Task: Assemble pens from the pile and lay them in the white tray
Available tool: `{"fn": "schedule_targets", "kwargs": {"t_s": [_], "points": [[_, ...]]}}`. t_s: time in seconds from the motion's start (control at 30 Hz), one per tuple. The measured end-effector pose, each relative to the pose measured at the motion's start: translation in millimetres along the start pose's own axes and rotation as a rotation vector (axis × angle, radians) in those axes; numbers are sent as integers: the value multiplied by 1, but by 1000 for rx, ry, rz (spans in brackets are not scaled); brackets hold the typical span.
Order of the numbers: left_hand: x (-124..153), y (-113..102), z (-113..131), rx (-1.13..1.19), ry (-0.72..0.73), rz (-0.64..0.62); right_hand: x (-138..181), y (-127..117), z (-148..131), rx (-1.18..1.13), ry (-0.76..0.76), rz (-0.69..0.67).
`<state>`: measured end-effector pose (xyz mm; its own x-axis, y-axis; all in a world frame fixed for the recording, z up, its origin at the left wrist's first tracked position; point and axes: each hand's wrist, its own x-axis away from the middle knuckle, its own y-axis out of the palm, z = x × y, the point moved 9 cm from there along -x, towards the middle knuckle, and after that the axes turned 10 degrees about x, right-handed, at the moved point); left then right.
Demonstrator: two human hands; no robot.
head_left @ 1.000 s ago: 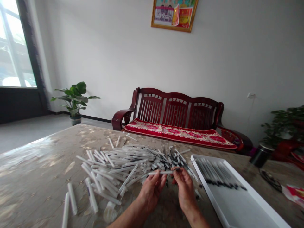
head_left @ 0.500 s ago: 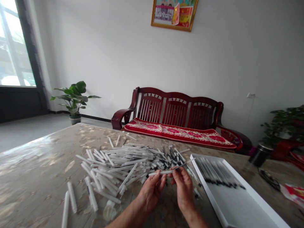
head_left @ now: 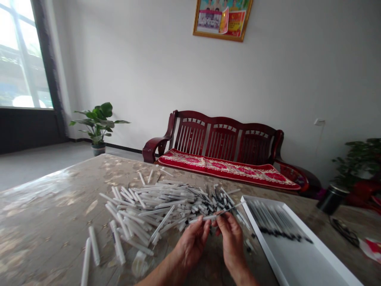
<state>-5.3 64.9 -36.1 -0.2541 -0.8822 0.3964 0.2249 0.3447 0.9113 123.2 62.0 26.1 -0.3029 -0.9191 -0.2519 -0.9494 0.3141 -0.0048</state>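
In the head view my left hand pinches a white, translucent pen barrel, which lies nearly level. Close beside it, my right hand has its fingers closed on a thin pen refill that slants up to the right. The refill's inner end meets the barrel's right end; fingers hide whether it sits inside. Behind both hands spreads a heap of white pen barrels, with darker pen parts on its right side. To the right, a white tray bears a row of thin refills with dark ends.
Several loose barrels lie on the patterned table at the left. A roll of clear tape seems to lie near my left forearm. Past the tray stand a black container and a dark cable. A red wooden bench stands behind the table.
The whole view has shifted slightly, so things appear a little farther right. Both hands keep nearly the same pose, with the barrel and refill still held end to end.
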Motion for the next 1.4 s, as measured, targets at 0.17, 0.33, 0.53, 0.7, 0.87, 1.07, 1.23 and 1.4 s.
{"fn": "schedule_targets", "kwargs": {"t_s": [0.17, 0.33, 0.53, 0.7, 0.87, 1.07, 1.23, 1.4], "points": [[-2, -5, 1, 53, 2, 45, -1, 0, -17, 174, -109, -56], [2, 0, 2, 113, -19, 62, 0, 0, -25, 247, -188, -73], [6, 6, 8, 226, -59, 84, -13, -12, 2, 476, -164, -56], [7, 7, 8, 256, -85, 90, -17, -24, 2, 708, -225, -55], [4, 6, 9, 228, -65, 85, -18, -28, 5, 876, -237, -129], [-2, 3, 13, 86, 30, 51, -15, -19, 14, 1023, -285, -235], [-5, 6, 17, -60, 84, -7, -15, -18, 17, 1131, -315, -228], [-6, 5, 21, -135, 106, 4, -19, -27, 13, 1033, -324, -120]]}}
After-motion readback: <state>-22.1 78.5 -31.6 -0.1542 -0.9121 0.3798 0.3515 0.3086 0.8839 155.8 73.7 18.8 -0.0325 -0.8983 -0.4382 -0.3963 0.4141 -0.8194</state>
